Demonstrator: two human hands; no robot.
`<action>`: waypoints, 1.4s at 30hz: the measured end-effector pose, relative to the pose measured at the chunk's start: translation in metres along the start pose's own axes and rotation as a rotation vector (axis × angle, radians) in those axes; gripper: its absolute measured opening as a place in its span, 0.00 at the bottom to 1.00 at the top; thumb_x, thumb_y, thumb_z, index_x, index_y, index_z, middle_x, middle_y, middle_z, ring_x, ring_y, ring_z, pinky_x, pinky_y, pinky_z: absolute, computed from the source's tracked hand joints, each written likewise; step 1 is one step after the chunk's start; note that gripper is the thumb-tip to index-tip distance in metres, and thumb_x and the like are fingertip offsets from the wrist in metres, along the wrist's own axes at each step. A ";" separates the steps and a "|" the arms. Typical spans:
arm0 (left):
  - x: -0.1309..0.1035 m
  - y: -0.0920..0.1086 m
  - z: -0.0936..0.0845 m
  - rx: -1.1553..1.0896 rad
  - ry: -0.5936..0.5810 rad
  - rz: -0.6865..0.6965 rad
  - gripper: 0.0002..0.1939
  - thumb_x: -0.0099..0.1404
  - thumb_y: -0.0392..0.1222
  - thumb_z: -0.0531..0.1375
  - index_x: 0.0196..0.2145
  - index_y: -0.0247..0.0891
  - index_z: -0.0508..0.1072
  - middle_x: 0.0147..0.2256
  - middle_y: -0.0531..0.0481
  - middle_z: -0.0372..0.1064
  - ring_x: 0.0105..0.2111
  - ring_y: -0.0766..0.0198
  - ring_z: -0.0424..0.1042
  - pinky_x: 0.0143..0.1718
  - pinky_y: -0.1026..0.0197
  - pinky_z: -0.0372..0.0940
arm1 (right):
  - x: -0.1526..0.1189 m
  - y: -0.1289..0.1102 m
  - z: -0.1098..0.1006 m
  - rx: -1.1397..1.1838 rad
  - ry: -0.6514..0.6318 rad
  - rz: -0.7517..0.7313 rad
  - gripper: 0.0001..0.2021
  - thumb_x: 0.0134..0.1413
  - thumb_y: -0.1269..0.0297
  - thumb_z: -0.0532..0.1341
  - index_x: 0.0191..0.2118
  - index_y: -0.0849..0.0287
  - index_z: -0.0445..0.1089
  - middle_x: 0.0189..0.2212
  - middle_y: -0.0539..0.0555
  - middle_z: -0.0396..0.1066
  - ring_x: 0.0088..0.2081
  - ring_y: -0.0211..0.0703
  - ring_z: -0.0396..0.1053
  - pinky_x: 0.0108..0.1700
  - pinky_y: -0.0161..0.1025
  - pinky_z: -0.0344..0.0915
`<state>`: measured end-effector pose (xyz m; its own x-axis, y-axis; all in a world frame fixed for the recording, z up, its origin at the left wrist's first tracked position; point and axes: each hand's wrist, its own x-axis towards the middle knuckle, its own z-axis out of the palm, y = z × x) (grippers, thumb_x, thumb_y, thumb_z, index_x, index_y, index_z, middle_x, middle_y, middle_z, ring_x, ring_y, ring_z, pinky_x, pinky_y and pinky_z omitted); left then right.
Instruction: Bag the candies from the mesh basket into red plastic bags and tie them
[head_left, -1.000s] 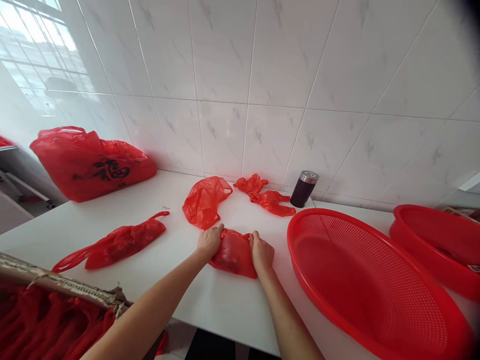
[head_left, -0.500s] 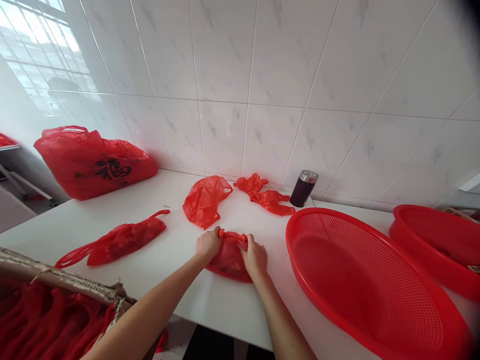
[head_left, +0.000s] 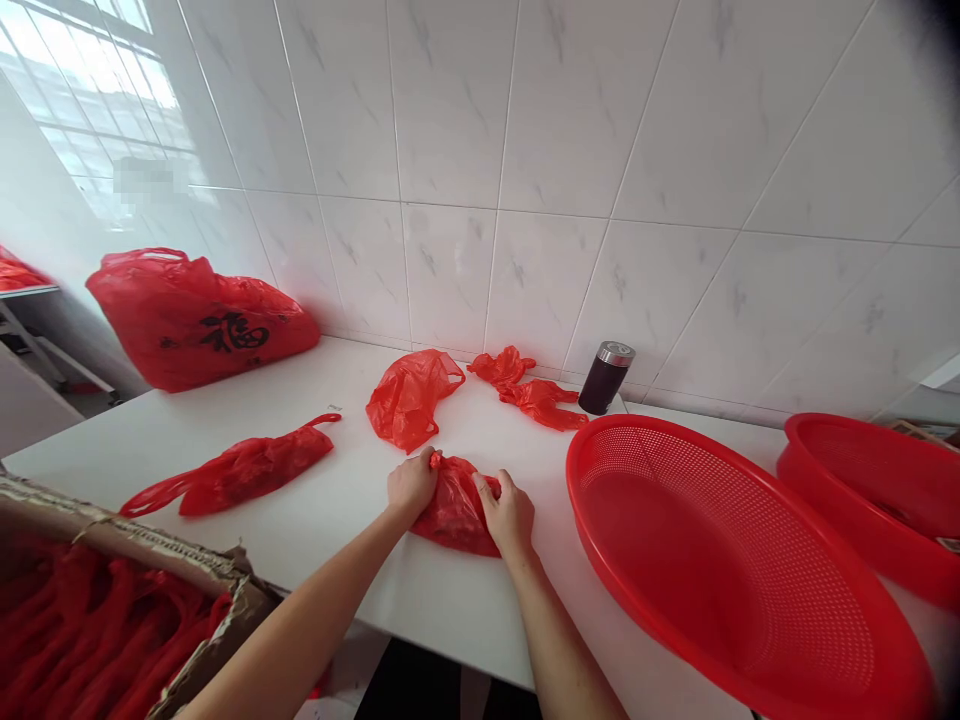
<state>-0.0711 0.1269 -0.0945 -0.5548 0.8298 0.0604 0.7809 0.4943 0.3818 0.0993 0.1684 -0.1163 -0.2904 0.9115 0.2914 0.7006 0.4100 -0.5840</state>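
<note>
A red plastic bag (head_left: 456, 520) with something inside lies at the front of the white table, between my two hands. My left hand (head_left: 412, 487) is closed on its upper left corner, with a bit of red plastic bunched above the fingers. On the upper right side, my right hand (head_left: 508, 515) pinches the plastic between thumb and fingers. The contents show only dimly through the film. Just beyond my hands is a crumpled red bag (head_left: 411, 400), apart from them. To the left lies a filled, long red bag (head_left: 255, 470) with its handles stretched out.
A large red bag with black lettering (head_left: 202, 325) stands back left. More crumpled red bags (head_left: 536, 395) and a dark tumbler (head_left: 605, 378) sit by the tiled wall. Right are red perforated baskets (head_left: 667, 540); front left, a cardboard box (head_left: 247, 610) holds red bags.
The bag's upper edge between my hands has loosened and spread, its right corner now lower. Both hands keep their hold, nearly in place. The view has shifted slightly.
</note>
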 end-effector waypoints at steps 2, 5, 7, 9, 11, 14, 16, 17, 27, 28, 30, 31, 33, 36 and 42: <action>0.002 -0.005 -0.006 -0.033 -0.006 -0.038 0.20 0.69 0.51 0.41 0.44 0.47 0.71 0.37 0.45 0.76 0.36 0.53 0.74 0.32 0.58 0.60 | 0.001 0.002 -0.001 0.075 0.026 0.070 0.24 0.64 0.44 0.44 0.27 0.55 0.63 0.20 0.51 0.69 0.24 0.41 0.66 0.27 0.34 0.50; 0.005 -0.015 -0.019 -0.081 -0.014 -0.122 0.22 0.69 0.52 0.41 0.42 0.44 0.72 0.37 0.43 0.76 0.36 0.53 0.74 0.31 0.58 0.61 | 0.003 0.003 -0.002 0.100 0.063 0.127 0.24 0.65 0.47 0.41 0.28 0.55 0.64 0.22 0.52 0.70 0.24 0.42 0.65 0.27 0.35 0.50; 0.005 -0.021 -0.027 -0.112 -0.025 -0.162 0.24 0.68 0.54 0.41 0.38 0.41 0.73 0.37 0.42 0.76 0.36 0.52 0.74 0.31 0.57 0.63 | 0.003 0.003 -0.003 0.112 0.081 0.149 0.23 0.65 0.47 0.42 0.30 0.55 0.64 0.24 0.53 0.71 0.26 0.42 0.66 0.27 0.35 0.51; 0.004 -0.026 -0.033 -0.149 -0.059 -0.175 0.25 0.68 0.55 0.42 0.32 0.39 0.73 0.36 0.42 0.76 0.34 0.54 0.75 0.31 0.58 0.64 | 0.003 0.004 -0.003 0.131 0.094 0.167 0.23 0.65 0.47 0.41 0.30 0.55 0.64 0.25 0.53 0.71 0.26 0.43 0.66 0.28 0.35 0.51; 0.001 -0.029 -0.041 -0.180 -0.106 -0.167 0.24 0.66 0.55 0.44 0.29 0.38 0.72 0.33 0.43 0.76 0.31 0.57 0.75 0.30 0.59 0.65 | 0.003 0.005 -0.004 0.162 0.106 0.171 0.23 0.65 0.47 0.40 0.30 0.55 0.63 0.25 0.53 0.71 0.26 0.42 0.66 0.28 0.34 0.52; -0.005 -0.029 -0.057 -0.185 -0.115 -0.142 0.19 0.63 0.53 0.51 0.31 0.36 0.73 0.32 0.43 0.76 0.29 0.55 0.75 0.30 0.57 0.68 | 0.003 0.006 -0.006 0.218 0.125 0.145 0.23 0.66 0.46 0.39 0.31 0.54 0.60 0.28 0.52 0.72 0.28 0.41 0.66 0.30 0.33 0.55; -0.010 -0.026 -0.069 -0.163 -0.025 -0.124 0.20 0.62 0.53 0.52 0.43 0.36 0.71 0.42 0.38 0.74 0.39 0.49 0.75 0.38 0.50 0.68 | 0.004 0.007 -0.007 0.243 0.139 0.126 0.22 0.66 0.46 0.39 0.31 0.54 0.59 0.26 0.50 0.70 0.27 0.40 0.65 0.30 0.32 0.55; -0.014 -0.023 -0.073 -0.147 0.049 -0.088 0.22 0.63 0.52 0.52 0.49 0.37 0.68 0.50 0.37 0.69 0.47 0.46 0.71 0.44 0.47 0.66 | 0.003 0.007 -0.007 0.253 0.143 0.116 0.22 0.65 0.46 0.40 0.30 0.54 0.59 0.24 0.49 0.69 0.26 0.39 0.64 0.30 0.32 0.55; -0.034 0.021 -0.049 -0.067 -0.277 0.475 0.12 0.57 0.43 0.56 0.38 0.41 0.73 0.39 0.43 0.73 0.43 0.48 0.71 0.47 0.50 0.62 | 0.000 0.002 -0.009 0.392 0.223 0.075 0.19 0.62 0.45 0.44 0.29 0.53 0.55 0.22 0.47 0.66 0.24 0.38 0.62 0.30 0.32 0.57; -0.035 0.020 -0.056 -0.102 -0.299 0.459 0.10 0.56 0.43 0.56 0.36 0.41 0.73 0.36 0.45 0.74 0.40 0.50 0.72 0.43 0.53 0.64 | 0.000 0.003 -0.010 0.418 0.227 0.083 0.18 0.63 0.45 0.43 0.31 0.53 0.55 0.23 0.48 0.68 0.26 0.39 0.64 0.31 0.33 0.57; -0.040 0.013 -0.083 -0.184 -0.355 0.417 0.09 0.57 0.46 0.57 0.34 0.41 0.73 0.34 0.50 0.74 0.37 0.55 0.73 0.37 0.58 0.66 | 0.001 0.005 -0.010 0.508 0.214 0.103 0.17 0.63 0.47 0.41 0.37 0.54 0.55 0.27 0.50 0.70 0.28 0.40 0.68 0.32 0.33 0.60; -0.044 0.008 -0.102 -0.244 -0.383 0.388 0.10 0.57 0.48 0.57 0.34 0.41 0.72 0.34 0.51 0.74 0.36 0.57 0.74 0.36 0.60 0.67 | 0.002 0.007 -0.010 0.568 0.197 0.117 0.16 0.63 0.48 0.41 0.39 0.54 0.54 0.28 0.51 0.71 0.28 0.40 0.69 0.32 0.34 0.61; -0.058 -0.009 -0.146 -0.451 -0.433 0.312 0.13 0.58 0.51 0.58 0.36 0.41 0.72 0.36 0.52 0.75 0.38 0.58 0.75 0.38 0.61 0.68 | 0.004 0.010 -0.009 0.707 0.165 0.165 0.14 0.61 0.49 0.45 0.41 0.54 0.53 0.28 0.50 0.72 0.26 0.40 0.71 0.32 0.34 0.62; -0.087 -0.046 -0.213 -0.991 -0.444 0.138 0.17 0.57 0.48 0.63 0.43 0.39 0.72 0.40 0.48 0.75 0.42 0.55 0.75 0.44 0.56 0.69 | 0.007 0.017 -0.005 0.777 0.161 0.208 0.14 0.55 0.52 0.53 0.41 0.55 0.54 0.26 0.47 0.70 0.22 0.38 0.69 0.28 0.33 0.61; -0.151 -0.160 -0.292 -1.071 -0.040 -0.283 0.24 0.64 0.44 0.60 0.54 0.30 0.66 0.37 0.45 0.76 0.39 0.57 0.76 0.46 0.50 0.68 | 0.012 0.030 0.006 0.759 0.151 0.207 0.16 0.48 0.59 0.60 0.42 0.56 0.57 0.25 0.46 0.70 0.19 0.36 0.66 0.23 0.31 0.60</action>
<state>-0.1955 -0.1534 0.1048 -0.6490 0.7397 -0.1780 -0.0359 0.2039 0.9783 0.1127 0.1920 -0.1351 -0.0734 0.9794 0.1880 0.0801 0.1937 -0.9778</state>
